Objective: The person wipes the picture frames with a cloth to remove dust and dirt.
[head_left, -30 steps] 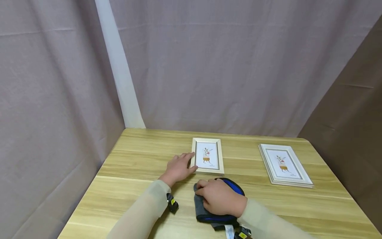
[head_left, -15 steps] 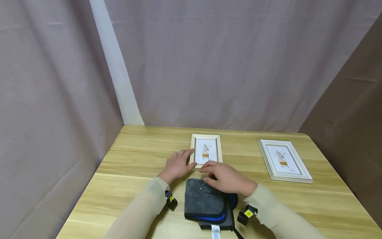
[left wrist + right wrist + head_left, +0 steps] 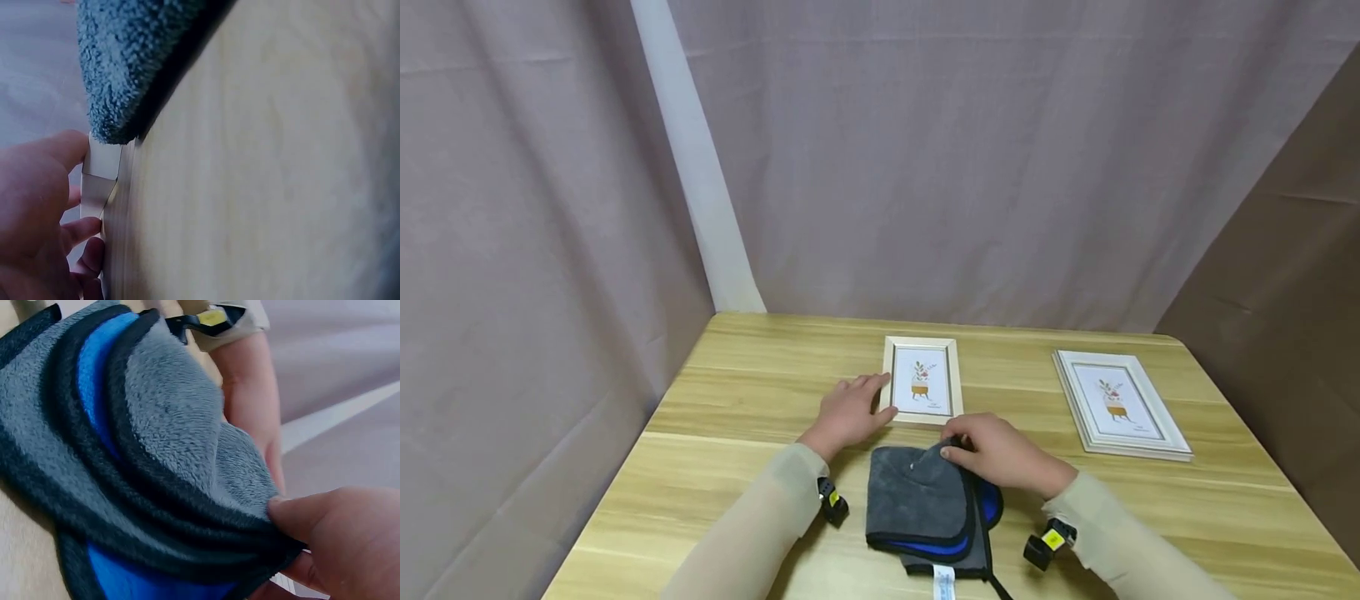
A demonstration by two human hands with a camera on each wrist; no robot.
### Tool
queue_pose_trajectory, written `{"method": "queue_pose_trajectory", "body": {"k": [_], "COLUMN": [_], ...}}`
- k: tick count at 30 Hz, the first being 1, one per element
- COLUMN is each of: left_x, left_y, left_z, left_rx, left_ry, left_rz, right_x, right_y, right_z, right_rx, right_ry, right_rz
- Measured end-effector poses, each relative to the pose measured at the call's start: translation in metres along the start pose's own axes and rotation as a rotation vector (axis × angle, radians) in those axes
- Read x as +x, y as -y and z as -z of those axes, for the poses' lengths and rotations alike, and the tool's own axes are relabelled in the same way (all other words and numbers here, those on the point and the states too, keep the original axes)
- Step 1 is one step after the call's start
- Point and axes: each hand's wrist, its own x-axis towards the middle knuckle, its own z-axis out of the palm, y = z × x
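A folded grey cloth [image 3: 917, 493] with black edging and a blue side lies in front of a picture frame [image 3: 958, 387]. My right hand [image 3: 1003, 454] pinches its far right corner between thumb and fingers, lifting that corner a little; the right wrist view shows the cloth's layers [image 3: 169, 406] gathered in the pinch. My left hand [image 3: 850, 412] rests against the left edge of the picture frame, its fingers spread and thumb at the near left corner. In the left wrist view, a cloth corner [image 3: 125, 81] hangs close to the frame's edge [image 3: 100, 162].
A stack of white picture frames [image 3: 1172, 446] lies at the right of the wooden table [image 3: 737, 400]. Grey curtains [image 3: 925, 167] hang behind and to the left, with a brown one [image 3: 1300, 250] at the right. A white tag [image 3: 943, 583] sticks out from the cloth.
My right hand has let the cloth settle flat, then taken its far right corner and shifted right. The left hand stays at the picture frame.
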Motion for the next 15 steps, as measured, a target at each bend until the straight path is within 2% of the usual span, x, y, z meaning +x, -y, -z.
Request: {"method": "queue_pose_trajectory", "body": {"k": [4, 9, 12, 15], "left_x": [0.0, 0.0, -0.001, -0.002], "left_y": [-0.001, -0.004, -0.004, -0.005], "left_z": [-0.001, 0.003, 0.004, 0.002], "left_rx": [0.004, 0.0, 0.0, 0.003], "left_ry": [0.005, -0.005, 0.005, 0.01], "left_rz": [0.007, 0.004, 0.002, 0.008], "right_x": [-0.01, -0.015, -0.013, -0.005], "right_y": [-0.007, -0.018, -0.023, -0.027], "right_z": [0.006, 0.012, 0.016, 0.023], "right_rx": [0.061, 0.132, 0.108, 0.02], "right_ry": [-0.067, -0.1, -0.117, -0.162], "right_rz": [-0.078, -0.136, -0.144, -0.149]}}
